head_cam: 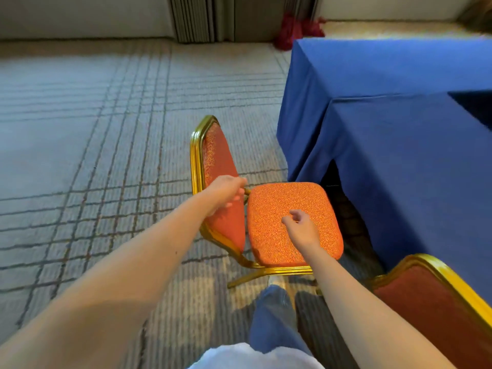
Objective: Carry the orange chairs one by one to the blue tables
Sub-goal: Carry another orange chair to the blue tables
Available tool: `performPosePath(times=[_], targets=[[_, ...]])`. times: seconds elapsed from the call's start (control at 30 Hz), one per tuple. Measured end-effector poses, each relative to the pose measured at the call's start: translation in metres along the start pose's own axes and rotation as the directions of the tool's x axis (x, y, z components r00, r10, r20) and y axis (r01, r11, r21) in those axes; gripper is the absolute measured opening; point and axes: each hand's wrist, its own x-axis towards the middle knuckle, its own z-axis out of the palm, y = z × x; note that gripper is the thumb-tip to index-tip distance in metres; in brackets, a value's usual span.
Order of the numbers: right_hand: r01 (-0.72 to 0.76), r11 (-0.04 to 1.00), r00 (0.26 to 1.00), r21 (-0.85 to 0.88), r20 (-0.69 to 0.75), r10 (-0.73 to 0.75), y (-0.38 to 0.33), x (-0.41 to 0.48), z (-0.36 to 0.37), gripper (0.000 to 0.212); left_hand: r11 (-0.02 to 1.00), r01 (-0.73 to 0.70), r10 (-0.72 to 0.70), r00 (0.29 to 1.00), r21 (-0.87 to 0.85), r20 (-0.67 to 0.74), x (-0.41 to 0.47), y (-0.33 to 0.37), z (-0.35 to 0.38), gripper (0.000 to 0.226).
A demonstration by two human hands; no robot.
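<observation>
Chairs number two, both orange with gold frames. The nearer orange chair (266, 222) stands on the carpet (93, 155) with its seat front just beside the blue tables (two, draped to the floor and set edge to edge): the near table (412, 161) and the far table (386, 65). The second chair (426, 302) shows only its backrest at lower right.

Both arms reach forward, the hands apart. The left hand (226, 193) curls its fingers round the backrest's edge. The right hand (302, 226) hangs loosely curled over the seat, holding nothing.
</observation>
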Motion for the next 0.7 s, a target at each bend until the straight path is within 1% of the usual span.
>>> performPosePath(times=[0.1,0.27,0.37,0.47,0.53,0.7], targets=[[0.036,0.999,0.999,0.038,-0.015,-0.035,-0.021,-0.007,0.000,0.047,0.998,-0.065,0.066,0.997,0.014,-0.035,-0.011,0.009,-0.021,0.031],[0.049,0.998,0.999,0.048,-0.012,-0.049,-0.058,-0.008,0.003,0.045,0.990,-0.132,0.134,0.990,0.038,-0.043,-0.012,0.028,-0.045,0.033],[0.077,0.994,0.997,0.076,-0.015,-0.076,-0.076,0.007,0.008,0.042,0.968,-0.216,0.220,0.975,0.126,-0.022,0.003,0.042,-0.053,0.032],[0.062,0.995,0.998,0.083,-0.026,-0.060,-0.087,0.030,0.017,0.044,0.932,-0.297,0.303,0.953,0.210,0.005,0.023,0.056,-0.059,0.023],[0.050,0.994,0.998,0.099,-0.031,-0.047,-0.093,0.046,0.023,0.044,0.897,-0.337,0.343,0.939,0.286,0.030,0.036,0.065,-0.062,0.023],[-0.001,0.994,0.999,0.106,-0.036,0.005,-0.108,0.073,0.035,0.041,0.839,-0.355,0.342,0.934,0.412,0.109,0.073,0.087,-0.074,0.022]])
